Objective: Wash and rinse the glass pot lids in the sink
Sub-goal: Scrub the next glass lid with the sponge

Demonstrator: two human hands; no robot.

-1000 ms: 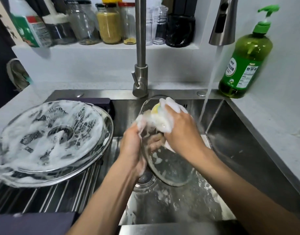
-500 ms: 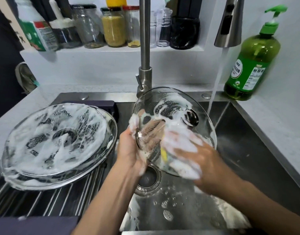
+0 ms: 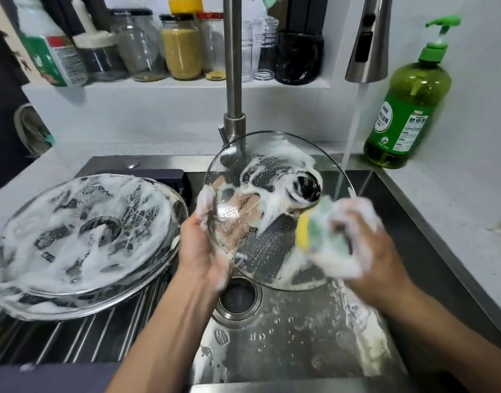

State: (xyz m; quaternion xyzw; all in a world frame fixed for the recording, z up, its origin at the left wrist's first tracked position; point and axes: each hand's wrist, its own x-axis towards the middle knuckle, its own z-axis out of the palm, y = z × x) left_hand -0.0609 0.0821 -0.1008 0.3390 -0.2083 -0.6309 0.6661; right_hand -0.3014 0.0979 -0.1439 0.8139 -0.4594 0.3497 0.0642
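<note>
**Mia:** Over the shiny steel sink (image 3: 430, 251), what is going on?

**Ben:** The left hand (image 3: 204, 251) grips the edge of a round see-through glass pot lid (image 3: 272, 245). The lid is tipped up over the round drain hole (image 3: 238, 299). It has white foam on it and a shiny knob (image 3: 306, 185) in the middle.

**Mia:** And the other hand?

**Ben:** The right hand (image 3: 368, 245) is curled round a soapy yellow and green sponge (image 3: 314, 231). The sponge sits at the lid's right side, just under the knob. It looks blurry.

**Mia:** What else is close by?

**Ben:** Two more big foamy glass lids (image 3: 82, 236) lie stacked on the metal bar rack (image 3: 73, 344) to the left. The lid in the hand hides the bottom of the tall grey tap pipe (image 3: 233, 66). Water (image 3: 352, 129) runs down from the silver spray head (image 3: 368, 41) behind the lid's right edge.

**Mia:** Anything on the white worktop (image 3: 456, 211)?

**Ben:** A green soap bottle with a pump top (image 3: 408, 109) stands at the back right corner. Jars (image 3: 181, 43) stand in a row on the shelf (image 3: 187, 83) behind the tap.
</note>
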